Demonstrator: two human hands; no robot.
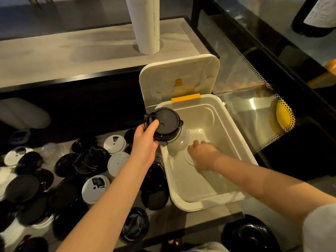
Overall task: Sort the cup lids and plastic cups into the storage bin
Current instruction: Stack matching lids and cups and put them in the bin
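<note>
Loose cup lids [23, 190], black and white mixed, cover the left half of the bench [209, 215], from its near edge back to the dark recess behind.

Left hand [147, 140]: raised above the bench at the far left corner of the storage bin [181, 202] and gripping a stack of black lids [167, 124]. The thumb lies flat across the top lid. The other fingers curl under the stack and are mostly hidden. The stack overhangs the bin's left rim.

Storage bin: cream, rectangular, standing at the right end of the bench. Its hinged cover [181, 75] is tipped upright behind it, and a yellow latch [185, 98] sits on the far rim. Inside, against the left wall, a clear plastic cup [179, 142] stands just below the held stack. A white lid [188, 159] lies flat on the bin floor.

Right hand [203, 155]: lowered into the bin, fingers curled downward, tips at the white lid and just beside the clear cup. Whether they pinch anything cannot be told.

A glass case [245, 70] stands to the right of the bin.
</note>
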